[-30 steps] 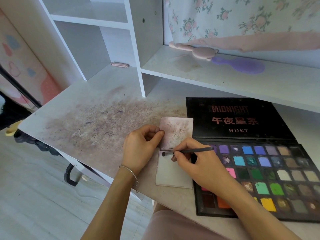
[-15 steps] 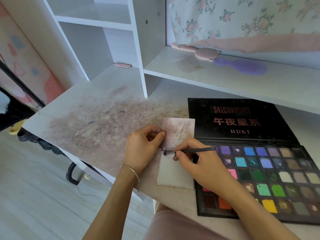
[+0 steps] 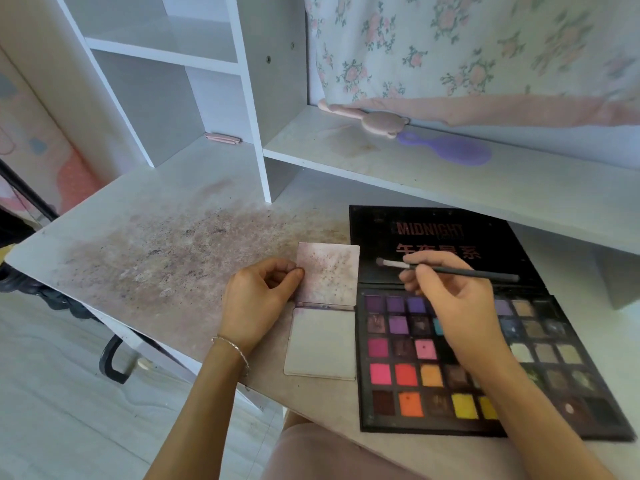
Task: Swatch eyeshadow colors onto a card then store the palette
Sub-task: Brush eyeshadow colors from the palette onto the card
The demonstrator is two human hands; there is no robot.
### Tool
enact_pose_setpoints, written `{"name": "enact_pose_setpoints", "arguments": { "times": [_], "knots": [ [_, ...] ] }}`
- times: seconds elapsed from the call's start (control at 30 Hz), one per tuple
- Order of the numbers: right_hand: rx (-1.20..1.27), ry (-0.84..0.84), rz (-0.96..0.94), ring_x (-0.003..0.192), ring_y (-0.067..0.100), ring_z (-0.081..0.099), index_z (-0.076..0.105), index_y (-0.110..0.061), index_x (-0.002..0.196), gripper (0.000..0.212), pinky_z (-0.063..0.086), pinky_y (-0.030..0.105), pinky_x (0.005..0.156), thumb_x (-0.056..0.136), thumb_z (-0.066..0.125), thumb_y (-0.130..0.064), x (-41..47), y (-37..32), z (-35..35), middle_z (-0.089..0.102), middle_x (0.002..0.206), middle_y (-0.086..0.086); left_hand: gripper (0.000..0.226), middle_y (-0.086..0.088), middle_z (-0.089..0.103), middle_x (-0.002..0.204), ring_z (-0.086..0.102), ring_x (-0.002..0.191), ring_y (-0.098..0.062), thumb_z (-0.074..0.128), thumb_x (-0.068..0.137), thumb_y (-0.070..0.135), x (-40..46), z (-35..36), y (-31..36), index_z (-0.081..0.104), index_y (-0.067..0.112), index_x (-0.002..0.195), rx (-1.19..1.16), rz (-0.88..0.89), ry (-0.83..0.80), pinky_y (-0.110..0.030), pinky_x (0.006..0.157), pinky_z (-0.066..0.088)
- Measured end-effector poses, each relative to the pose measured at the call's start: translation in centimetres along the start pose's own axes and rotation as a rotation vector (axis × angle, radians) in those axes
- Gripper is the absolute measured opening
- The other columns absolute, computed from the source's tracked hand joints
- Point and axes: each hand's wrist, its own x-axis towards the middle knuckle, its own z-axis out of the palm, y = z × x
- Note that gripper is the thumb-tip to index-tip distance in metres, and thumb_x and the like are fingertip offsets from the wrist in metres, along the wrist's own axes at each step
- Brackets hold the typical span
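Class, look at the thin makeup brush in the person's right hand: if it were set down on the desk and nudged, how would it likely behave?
The brush looks slim and round, so it would probably roll. The right hand pinches it with fingertips only, suggesting it is light. Its straight handle seems stiff; the pale tip probably flexes.

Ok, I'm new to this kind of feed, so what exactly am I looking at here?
No machine: one camera worn on a person's head looks down at their two bare hands. On the stained desk lies an open eyeshadow palette, its black lid laid flat behind it. Beside it is a folded swatch card, the far half speckled with powder. The left hand pinches the card's edge. The right hand holds a small brush above the palette. On the shelf behind lie a pink bear-shaped hairbrush and a purple hairbrush.
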Motion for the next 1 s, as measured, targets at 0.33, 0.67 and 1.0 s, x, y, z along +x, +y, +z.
{"name": "enact_pose_setpoints", "arguments": {
  "times": [0.33,0.67,1.0],
  "knots": [
    [-0.398,-0.014,-0.059,0.069,0.002,0.060,0.050,-0.032,0.076,0.026,0.047,0.013,0.056,0.090,0.046,-0.011,-0.7,2.0,-3.7,0.059,0.066,-0.007,0.015,-0.002,0.067,0.067,0.064,0.068,-0.024,0.067,0.081,0.019,-0.1,0.3,0.2,0.065,0.027,0.068,0.033,-0.030,0.030,-0.045,0.074,0.053],
    [-0.501,-0.121,-0.139,0.069,0.013,0.056,0.046,-0.038,0.075,0.029,0.044,0.021,0.060,0.088,0.048,-0.013,-1.0,2.5,-3.8,0.060,0.065,0.003,0.013,-0.006,0.067,0.068,0.063,0.068,-0.026,0.065,0.082,0.017,-0.3,0.3,0.5,0.065,0.022,0.071,0.053,-0.025,0.030,-0.044,0.074,0.053],
    [-0.497,-0.152,-0.119,0.068,0.011,0.054,0.047,-0.035,0.073,0.028,0.041,0.017,0.058,0.088,0.048,-0.011,-1.2,2.3,-3.8,0.058,0.064,0.001,0.015,-0.004,0.067,0.067,0.063,0.066,-0.023,0.066,0.082,0.017,-0.3,0.3,0.6,0.064,0.024,0.069,0.053,-0.023,0.033,-0.038,0.073,0.053]
  ]
}}
